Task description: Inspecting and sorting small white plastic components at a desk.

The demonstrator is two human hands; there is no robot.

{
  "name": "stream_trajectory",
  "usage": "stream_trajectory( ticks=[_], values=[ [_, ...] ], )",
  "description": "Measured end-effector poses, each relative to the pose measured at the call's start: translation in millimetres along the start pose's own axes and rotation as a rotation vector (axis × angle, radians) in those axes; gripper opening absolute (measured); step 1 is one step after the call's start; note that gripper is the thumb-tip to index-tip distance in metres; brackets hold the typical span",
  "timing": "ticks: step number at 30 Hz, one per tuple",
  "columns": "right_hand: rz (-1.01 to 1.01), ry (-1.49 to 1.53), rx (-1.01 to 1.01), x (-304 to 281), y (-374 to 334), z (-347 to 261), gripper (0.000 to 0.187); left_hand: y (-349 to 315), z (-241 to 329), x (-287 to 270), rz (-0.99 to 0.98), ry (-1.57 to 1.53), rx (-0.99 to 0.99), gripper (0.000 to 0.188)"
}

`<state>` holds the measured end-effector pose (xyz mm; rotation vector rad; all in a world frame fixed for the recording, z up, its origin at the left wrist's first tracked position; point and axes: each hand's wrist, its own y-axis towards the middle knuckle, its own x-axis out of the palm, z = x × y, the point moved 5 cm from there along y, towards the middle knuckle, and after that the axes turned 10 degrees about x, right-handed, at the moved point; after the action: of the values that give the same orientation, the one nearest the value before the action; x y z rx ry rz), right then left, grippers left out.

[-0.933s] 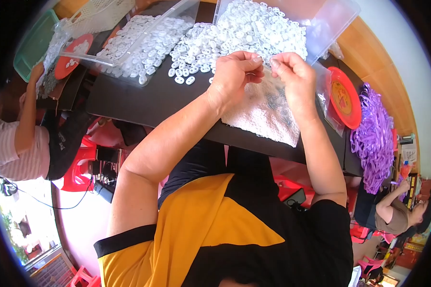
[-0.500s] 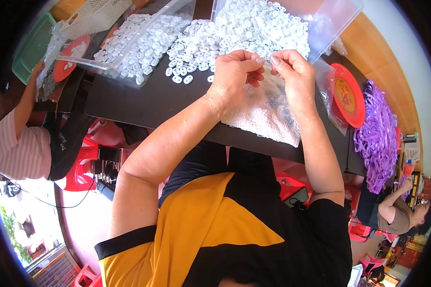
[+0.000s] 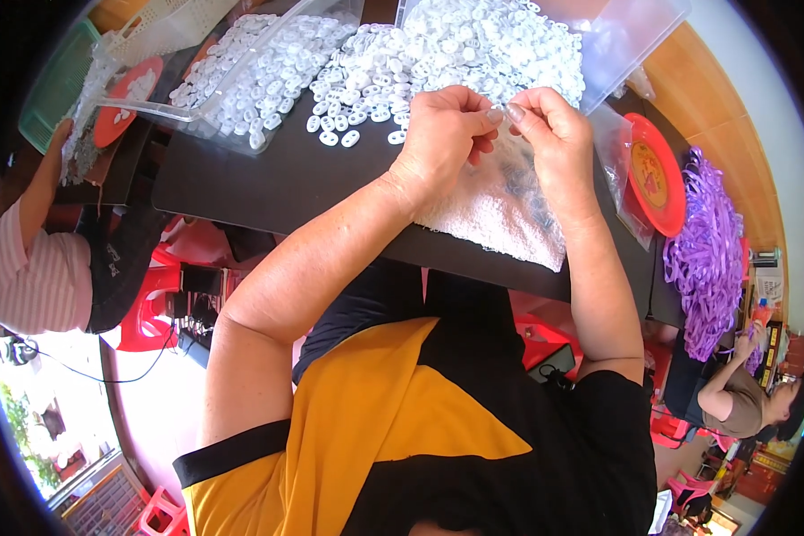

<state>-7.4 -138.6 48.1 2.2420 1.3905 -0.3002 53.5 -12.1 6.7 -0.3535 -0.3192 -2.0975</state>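
My left hand (image 3: 442, 138) and my right hand (image 3: 556, 138) are raised over the dark table (image 3: 241, 183), thumbs and forefingers pinched, fingertips a small gap apart. What the pinches hold is too small to make out. Beneath them lies a pale pink towel (image 3: 496, 223) with small clear or greyish bits on it, too fine to tell. Just beyond my hands is a heap of white oval pieces (image 3: 491, 54), each with two holes, spilling from an overturned-looking clear plastic bin (image 3: 639, 45). A few loose ovals (image 3: 350, 138) lie left of my left hand.
At left, another clear bin (image 3: 188, 114) holds more white ovals. A red plate (image 3: 657, 174) and a heap of purple ribbon (image 3: 701, 259) are at right. One person (image 3: 40, 268) works at far left, another (image 3: 732, 402) at far right.
My hands keep their pinched pose, almost unmoved. The whole view has shifted slightly. At far right, the other person's hand has moved a little along the purple ribbon.
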Motion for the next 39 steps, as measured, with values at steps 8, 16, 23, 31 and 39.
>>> stream_trajectory(
  ticks=[8,16,23,31,39],
  values=[
    [-0.098,0.083,0.107,2.6,-3.0,-4.6,0.005,-1.9,10.7,0.0,-0.022,0.172,0.091,0.009],
    [-0.059,0.197,0.209,2.3,-5.5,2.3,0.006,1.2,0.0,0.0,-0.032,0.089,0.014,0.011],
    [-0.074,0.152,0.178,-1.2,-2.6,9.6,0.006,0.0,-0.1,3.1,-0.023,0.088,-0.011,0.010],
    [-0.032,0.178,0.204,10.2,-11.0,7.3,0.005,-5.0,-3.3,4.2,0.019,0.114,-0.008,0.009],
    [-0.121,0.230,0.350,8.6,2.4,11.7,0.014,-1.2,-14.3,1.6,0.029,0.137,0.025,0.009]
  ],
)
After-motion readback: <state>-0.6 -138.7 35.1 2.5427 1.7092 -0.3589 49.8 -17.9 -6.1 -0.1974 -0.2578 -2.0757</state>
